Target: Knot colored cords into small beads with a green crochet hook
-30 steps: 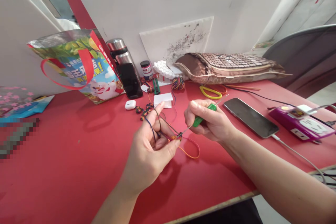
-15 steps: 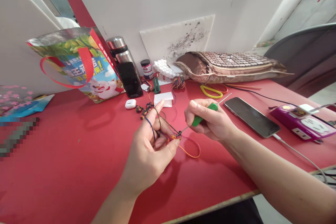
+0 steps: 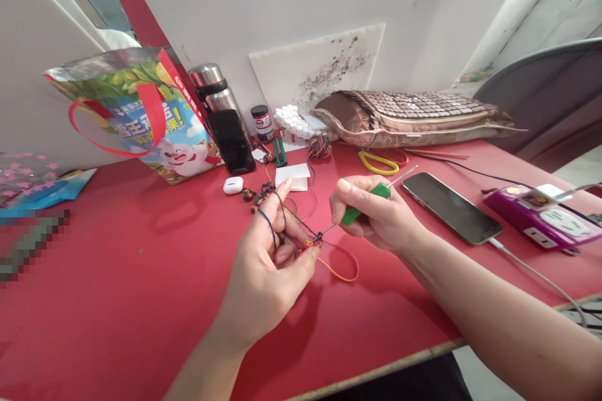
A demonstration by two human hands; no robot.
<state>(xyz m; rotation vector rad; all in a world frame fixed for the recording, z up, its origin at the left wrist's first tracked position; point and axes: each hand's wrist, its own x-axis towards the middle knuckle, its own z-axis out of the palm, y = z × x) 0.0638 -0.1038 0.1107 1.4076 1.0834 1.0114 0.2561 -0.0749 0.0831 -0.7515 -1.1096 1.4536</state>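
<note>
My left hand (image 3: 270, 263) pinches a small piece of multicoloured crochet work (image 3: 310, 243) between thumb and fingers, with dark yarn (image 3: 267, 219) looped round the raised index finger. In my right hand (image 3: 371, 210) is a crochet hook with a green handle (image 3: 355, 208); one metal end meets the stitches at my left fingertips, the other sticks out to the upper right. An orange and pink yarn loop (image 3: 355, 266) hangs to the right of the work. Beyond my left fingers lies a dark, multicoloured crocheted strip (image 3: 258, 199), partly hidden by the hand.
Behind the hands on the red table (image 3: 141, 301) are a folded white paper (image 3: 292, 177), a yarn ball (image 3: 320, 146), yellow-handled scissors (image 3: 379, 164) and a white earphone case (image 3: 233, 185). A phone (image 3: 451, 208) and purple power strip (image 3: 540, 216) lie right. A shopping bag (image 3: 136, 113) stands left.
Both hands keep their grips. The hook and the crochet work have shifted very slightly up and left; otherwise the scene looks the same.
</note>
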